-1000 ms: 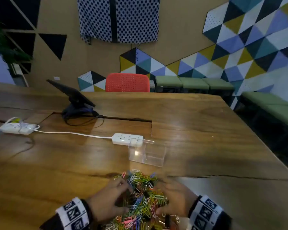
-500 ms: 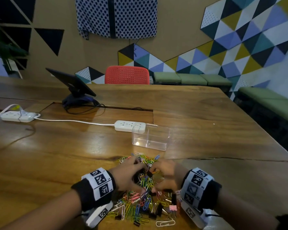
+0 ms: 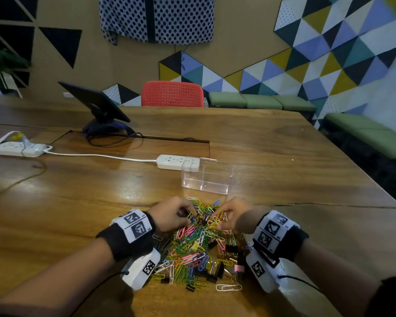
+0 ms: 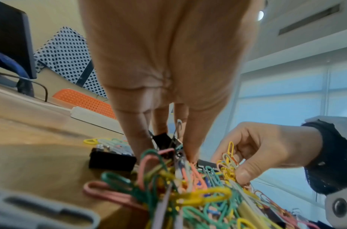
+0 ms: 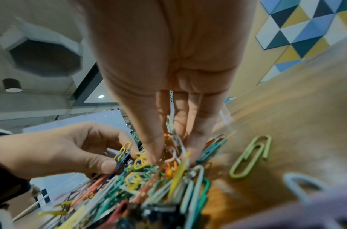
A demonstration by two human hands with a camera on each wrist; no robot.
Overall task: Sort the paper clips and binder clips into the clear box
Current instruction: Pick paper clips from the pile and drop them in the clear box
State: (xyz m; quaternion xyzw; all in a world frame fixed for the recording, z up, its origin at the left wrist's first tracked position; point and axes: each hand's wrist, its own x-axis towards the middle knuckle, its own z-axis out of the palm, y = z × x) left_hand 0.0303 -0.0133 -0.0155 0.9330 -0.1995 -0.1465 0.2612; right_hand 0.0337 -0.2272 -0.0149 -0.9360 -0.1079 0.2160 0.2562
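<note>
A heap of coloured paper clips and black binder clips [image 3: 198, 245] lies on the wooden table [image 3: 284, 179] in front of me. The clear box [image 3: 207, 177] stands just beyond it, with a divider and nothing inside. My left hand [image 3: 188, 215] digs into the far end of the heap, and its fingers [image 4: 137, 139] pinch a black binder clip [image 4: 163, 139] with paper clips tangled round it. My right hand [image 3: 217, 216] works beside it, its fingers [image 5: 199, 139] pinching a bunch of paper clips [image 5: 173, 136]. From the left wrist those are yellow clips [image 4: 228, 162].
A white power strip [image 3: 176, 162] lies right behind the box, and its cord runs left to a second strip [image 3: 18, 148]. A tablet on a stand [image 3: 96, 106] is at the back left. One white paper clip [image 3: 228, 287] lies apart near me.
Both hands were cupped round the sides of the heap. They have moved to its far end and now pinch at clips with their fingertips. The heap has spread out toward me.
</note>
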